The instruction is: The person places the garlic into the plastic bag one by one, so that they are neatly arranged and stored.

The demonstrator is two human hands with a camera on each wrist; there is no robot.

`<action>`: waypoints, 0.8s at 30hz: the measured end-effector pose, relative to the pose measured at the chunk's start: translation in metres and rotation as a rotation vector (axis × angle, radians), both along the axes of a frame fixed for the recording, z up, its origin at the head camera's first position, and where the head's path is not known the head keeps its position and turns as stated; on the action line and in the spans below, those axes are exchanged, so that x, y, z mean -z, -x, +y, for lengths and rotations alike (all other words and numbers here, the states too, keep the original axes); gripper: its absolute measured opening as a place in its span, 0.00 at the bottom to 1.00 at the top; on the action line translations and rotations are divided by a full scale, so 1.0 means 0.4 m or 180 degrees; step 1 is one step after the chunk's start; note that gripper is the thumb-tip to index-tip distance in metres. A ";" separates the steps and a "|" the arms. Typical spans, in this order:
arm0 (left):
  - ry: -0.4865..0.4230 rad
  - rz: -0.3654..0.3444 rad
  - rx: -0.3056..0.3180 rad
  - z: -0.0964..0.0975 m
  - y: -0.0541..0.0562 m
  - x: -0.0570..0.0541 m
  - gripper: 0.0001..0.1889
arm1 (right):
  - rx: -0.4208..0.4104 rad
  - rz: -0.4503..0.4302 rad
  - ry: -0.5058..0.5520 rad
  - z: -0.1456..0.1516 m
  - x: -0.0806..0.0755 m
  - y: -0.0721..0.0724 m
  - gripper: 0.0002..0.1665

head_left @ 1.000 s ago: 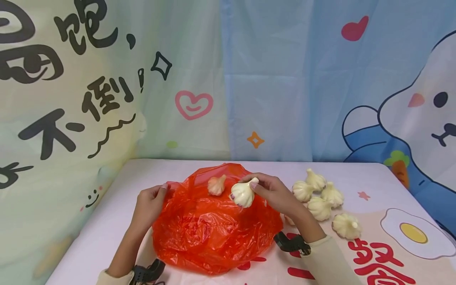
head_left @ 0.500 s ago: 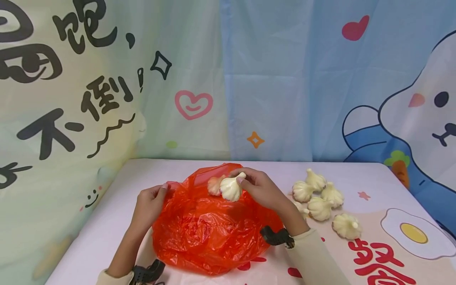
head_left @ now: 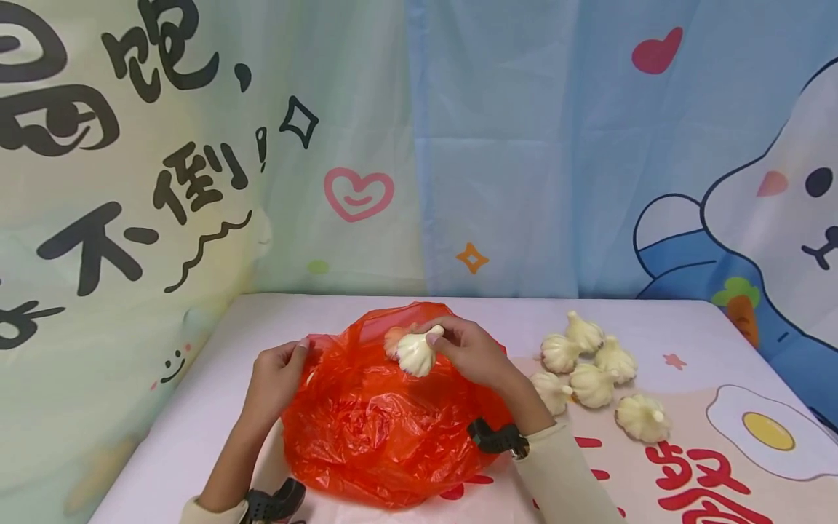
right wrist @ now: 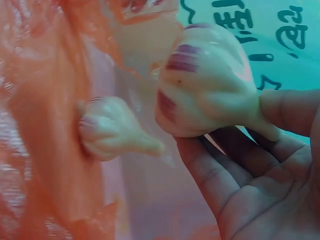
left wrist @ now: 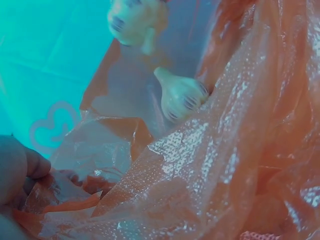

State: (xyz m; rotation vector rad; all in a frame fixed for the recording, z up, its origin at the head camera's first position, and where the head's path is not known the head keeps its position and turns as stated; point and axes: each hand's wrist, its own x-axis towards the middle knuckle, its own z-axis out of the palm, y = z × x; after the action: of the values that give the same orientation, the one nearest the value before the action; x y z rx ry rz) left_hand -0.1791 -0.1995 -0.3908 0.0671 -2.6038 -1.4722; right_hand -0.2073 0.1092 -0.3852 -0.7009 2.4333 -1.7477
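Red plastic bag (head_left: 386, 437), nearer the left edge of the surface (head_left: 281, 313): left hand (head_left: 276, 378) pinches its rim. Right hand (head_left: 470, 351) pinches a garlic bulb (head_left: 415, 356), shifted left over the bag within a second; looks mid-transfer.

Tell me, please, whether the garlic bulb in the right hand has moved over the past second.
Yes: in the head view, the garlic bulb in the right hand has moved left, now sitting farther left of the orange star on the backdrop.

Glare flecks the red bag (head_left: 386, 429); 2 wrist views look hazy.
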 end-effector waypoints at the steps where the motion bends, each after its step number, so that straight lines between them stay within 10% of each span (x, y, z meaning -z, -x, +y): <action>1: 0.0001 -0.0008 0.0009 0.001 0.000 0.001 0.22 | 0.0030 0.0037 -0.0092 -0.003 0.008 0.001 0.11; 24: -0.0021 -0.0004 0.0035 -0.003 0.003 0.002 0.23 | 0.0464 0.0157 -0.0961 -0.002 0.056 0.030 0.08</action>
State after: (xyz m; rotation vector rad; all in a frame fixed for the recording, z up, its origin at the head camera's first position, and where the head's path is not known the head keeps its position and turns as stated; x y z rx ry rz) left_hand -0.1802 -0.2008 -0.3914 0.0547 -2.6045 -1.4850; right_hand -0.2192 0.1083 -0.4076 -0.5515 2.7603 -1.3699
